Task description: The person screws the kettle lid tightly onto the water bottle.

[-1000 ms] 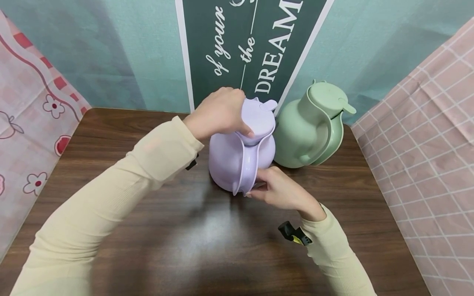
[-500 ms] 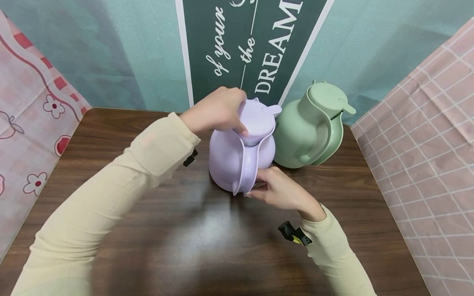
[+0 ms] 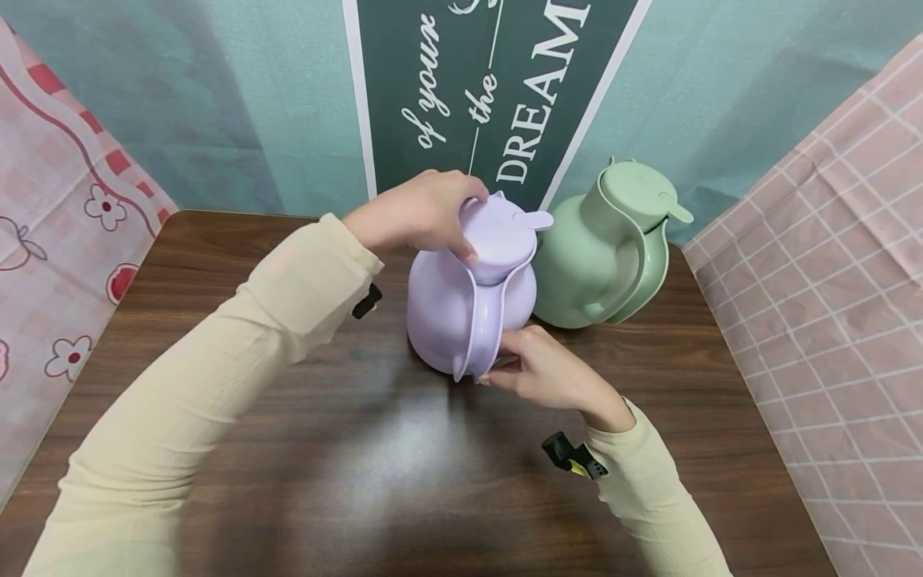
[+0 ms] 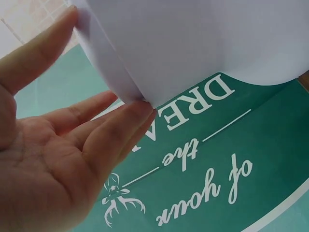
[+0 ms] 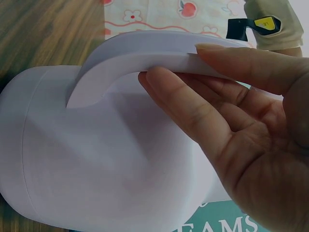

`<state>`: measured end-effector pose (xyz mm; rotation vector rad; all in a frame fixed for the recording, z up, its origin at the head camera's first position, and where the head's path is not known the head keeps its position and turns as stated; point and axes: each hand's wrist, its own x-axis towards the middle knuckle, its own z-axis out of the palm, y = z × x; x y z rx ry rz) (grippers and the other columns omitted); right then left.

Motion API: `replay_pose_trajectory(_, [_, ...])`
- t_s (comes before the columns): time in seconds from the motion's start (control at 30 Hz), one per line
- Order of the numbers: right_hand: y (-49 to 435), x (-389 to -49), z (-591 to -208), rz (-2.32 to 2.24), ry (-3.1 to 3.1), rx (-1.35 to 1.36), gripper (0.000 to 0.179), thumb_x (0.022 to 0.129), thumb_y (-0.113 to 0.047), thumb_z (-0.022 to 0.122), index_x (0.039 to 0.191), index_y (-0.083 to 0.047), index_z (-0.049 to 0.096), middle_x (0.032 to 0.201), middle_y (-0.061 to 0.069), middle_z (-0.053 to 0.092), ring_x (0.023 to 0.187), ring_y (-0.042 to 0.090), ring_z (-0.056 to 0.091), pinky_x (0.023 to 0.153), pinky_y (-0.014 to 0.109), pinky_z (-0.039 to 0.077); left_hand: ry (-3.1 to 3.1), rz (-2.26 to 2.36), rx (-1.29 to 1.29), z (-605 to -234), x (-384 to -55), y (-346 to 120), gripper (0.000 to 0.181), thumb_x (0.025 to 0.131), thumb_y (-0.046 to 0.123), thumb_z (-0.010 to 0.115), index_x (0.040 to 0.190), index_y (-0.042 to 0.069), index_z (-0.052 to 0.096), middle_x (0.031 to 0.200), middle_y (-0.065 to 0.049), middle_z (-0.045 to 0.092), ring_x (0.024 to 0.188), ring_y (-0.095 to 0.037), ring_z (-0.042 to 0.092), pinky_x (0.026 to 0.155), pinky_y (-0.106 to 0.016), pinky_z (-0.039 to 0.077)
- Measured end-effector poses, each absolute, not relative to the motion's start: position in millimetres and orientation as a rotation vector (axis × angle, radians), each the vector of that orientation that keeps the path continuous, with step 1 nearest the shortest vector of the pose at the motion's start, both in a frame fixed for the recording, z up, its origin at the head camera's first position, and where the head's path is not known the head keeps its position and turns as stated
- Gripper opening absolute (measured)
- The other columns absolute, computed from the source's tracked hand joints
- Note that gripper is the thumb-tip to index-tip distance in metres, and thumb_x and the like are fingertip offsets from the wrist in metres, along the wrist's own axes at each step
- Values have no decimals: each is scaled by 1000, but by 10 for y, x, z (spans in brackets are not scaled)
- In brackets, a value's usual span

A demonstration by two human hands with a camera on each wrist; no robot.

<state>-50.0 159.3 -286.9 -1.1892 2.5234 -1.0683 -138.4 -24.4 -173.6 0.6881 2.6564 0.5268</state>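
A pale purple thermos jug (image 3: 436, 312) stands upright on the wooden table. My left hand (image 3: 425, 212) holds its round lid (image 3: 497, 236) from the left, thumb at the near side and fingers round the far side. In the left wrist view, several fingertips (image 4: 142, 108) touch the lid's edge. The lid's tab points right, toward the green jug. Lower down, my right hand (image 3: 551, 369) grips the jug's handle (image 3: 485, 320). The right wrist view shows the thumb on top of the handle (image 5: 140, 62) and fingers curled under it.
A matching green thermos jug (image 3: 573, 260) stands close on the right, its lid on. Behind both, a dark green lettered banner (image 3: 447, 96) hangs on a teal cloth (image 3: 274, 104). Patterned pink cloths border the table (image 3: 404, 481) left and right.
The lid has turned clockwise, seen from above, its tab swinging toward me and to the right. My left hand has shifted slightly left with it. The right hand and jug body have stayed put.
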Motion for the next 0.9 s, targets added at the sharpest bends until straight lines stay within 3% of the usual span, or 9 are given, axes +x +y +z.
replay_pose_trajectory(0.27, [1597,-500,-2873,-1063,2523,-1175,16,75,-2,70,90,-6,65,83,-3,67,79,7,61,72,26,49,2715,549,678,-1760,-1306,-211,73,74,29,75,132,3,41,127,-11,48,113,-24,42,93,-34,35])
replay_pose_trajectory(0.5, [1600,-500,-2879,-1069,2521,-1176,17,76,-2,70,91,-7,65,83,-4,66,79,7,60,72,26,49,2815,459,617,-1750,-1211,-153,68,72,41,74,119,-1,48,104,-9,51,99,-23,43,84,-33,38])
replay_pose_trajectory(0.9, [1598,-501,-2878,-1064,2528,-1186,17,76,-2,70,91,-7,65,82,-3,67,79,7,61,72,26,49,2815,424,621,-1770,-1256,-140,61,74,37,75,115,-2,52,105,-11,52,97,-23,45,85,-34,38])
